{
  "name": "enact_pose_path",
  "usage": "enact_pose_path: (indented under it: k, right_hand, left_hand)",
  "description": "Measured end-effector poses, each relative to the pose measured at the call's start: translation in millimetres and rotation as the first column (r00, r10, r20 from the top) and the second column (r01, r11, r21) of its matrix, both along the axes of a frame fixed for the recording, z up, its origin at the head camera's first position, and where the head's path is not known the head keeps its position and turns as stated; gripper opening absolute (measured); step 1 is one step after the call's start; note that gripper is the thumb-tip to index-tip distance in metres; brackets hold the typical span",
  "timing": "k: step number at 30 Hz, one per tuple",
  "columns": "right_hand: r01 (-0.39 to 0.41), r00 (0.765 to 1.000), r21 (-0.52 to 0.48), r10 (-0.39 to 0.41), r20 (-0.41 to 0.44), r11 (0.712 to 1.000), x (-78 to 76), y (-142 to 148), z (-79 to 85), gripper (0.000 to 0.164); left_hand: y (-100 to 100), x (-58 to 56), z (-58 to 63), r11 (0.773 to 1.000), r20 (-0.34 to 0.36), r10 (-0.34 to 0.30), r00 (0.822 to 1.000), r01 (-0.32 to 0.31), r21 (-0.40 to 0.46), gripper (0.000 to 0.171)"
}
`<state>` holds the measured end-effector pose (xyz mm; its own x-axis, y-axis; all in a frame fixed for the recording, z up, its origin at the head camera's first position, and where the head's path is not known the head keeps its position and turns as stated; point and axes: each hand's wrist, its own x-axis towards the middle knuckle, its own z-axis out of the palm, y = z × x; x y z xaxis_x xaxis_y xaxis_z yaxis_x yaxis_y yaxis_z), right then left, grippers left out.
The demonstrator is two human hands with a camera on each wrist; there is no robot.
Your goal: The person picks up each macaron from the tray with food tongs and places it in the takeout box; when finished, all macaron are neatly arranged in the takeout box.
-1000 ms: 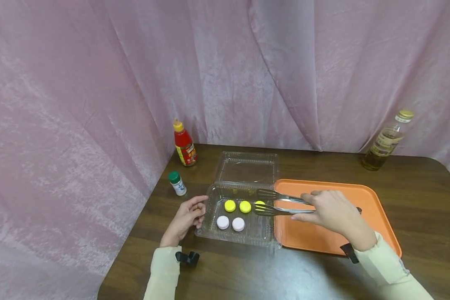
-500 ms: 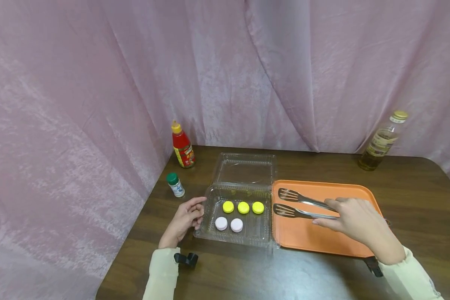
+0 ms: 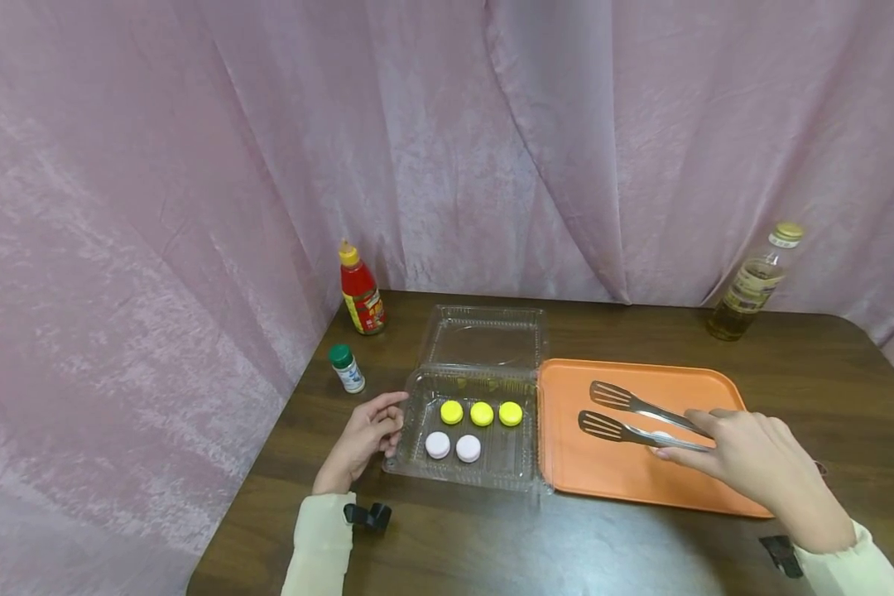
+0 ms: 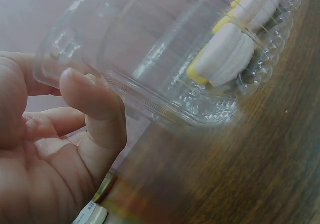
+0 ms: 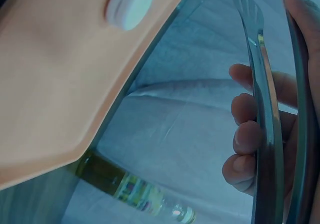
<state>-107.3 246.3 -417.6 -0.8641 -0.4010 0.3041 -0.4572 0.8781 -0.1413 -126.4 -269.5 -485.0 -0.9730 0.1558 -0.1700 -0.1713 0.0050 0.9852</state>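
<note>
My left hand holds the left rim of a clear plastic clamshell container, thumb and forefinger at the edge in the left wrist view. Inside sit a back row of three yellow macarons and a front row of two pale pink ones. My right hand grips metal serving tongs, their slotted ends spread apart with nothing between them, over the orange tray. One pale macaron lies on the tray, partly hidden behind the tongs in the head view.
The container's lid lies folded back behind it. At the left stand a red sauce bottle and a green-capped shaker. An oil bottle stands at the back right. Pink curtain hangs behind the brown table.
My right hand has carried the spread tongs rightward from above the container to over the tray. The pale macaron on the tray has come partly into view. The left hand stays at the rim.
</note>
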Motion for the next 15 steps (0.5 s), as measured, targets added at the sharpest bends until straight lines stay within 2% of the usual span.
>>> enact_pose_path:
  k: [8, 15]
  right_hand:
    - [0.036, 0.999, 0.012, -0.035, -0.036, 0.999, 5.8, 16, -6.3, 0.044]
    - [0.059, 0.998, 0.044, -0.059, 0.005, 0.997, 14.1, 31, -11.4, 0.049]
  left_hand:
    - [0, 0.2, 0.9, 1.0, -0.009, -0.004, 1.0, 0.004, -0.009, 0.048]
    - [0, 0.9, 1.9, 1.0, -0.015, -0.007, 1.0, 0.006, -0.018, 0.048]
